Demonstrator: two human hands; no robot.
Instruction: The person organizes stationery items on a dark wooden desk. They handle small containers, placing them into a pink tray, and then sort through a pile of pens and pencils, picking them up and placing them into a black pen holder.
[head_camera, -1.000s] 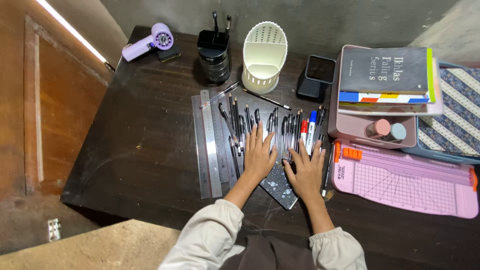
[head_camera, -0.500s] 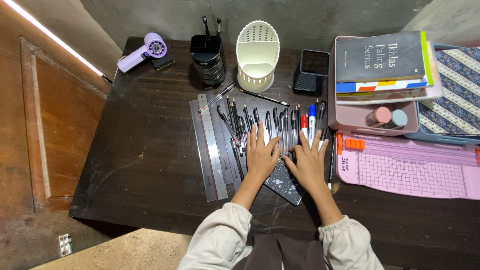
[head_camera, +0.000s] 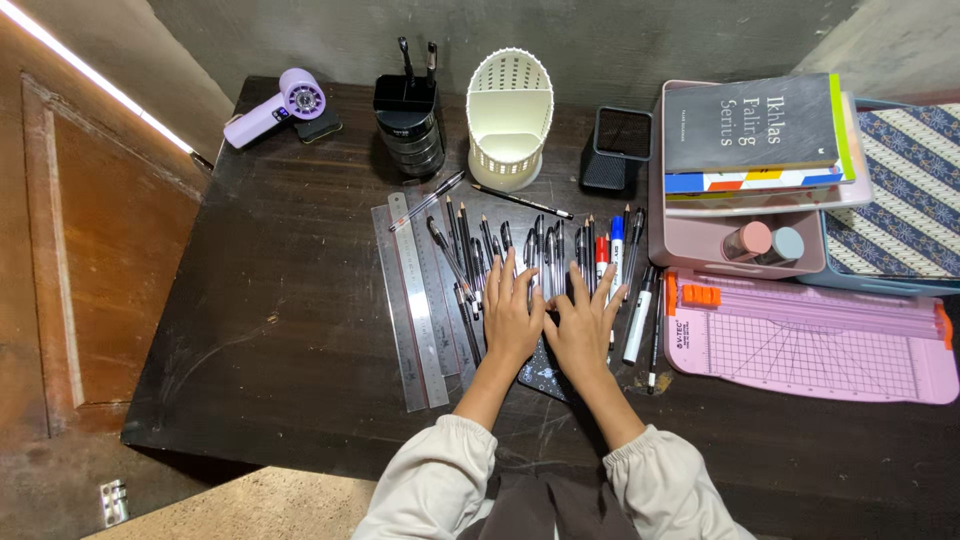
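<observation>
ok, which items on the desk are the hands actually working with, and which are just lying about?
In hand: left hand and right hand lie flat, side by side, on the row of pens; dark notebook under the palms.

Lying about: rulers, white holder, black organiser, lilac fan, pink paper cutter, books.

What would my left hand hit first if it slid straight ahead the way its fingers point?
Your left hand already lies flat on the row of black pens; straight beyond them, roughly, stands the white perforated holder.
</observation>
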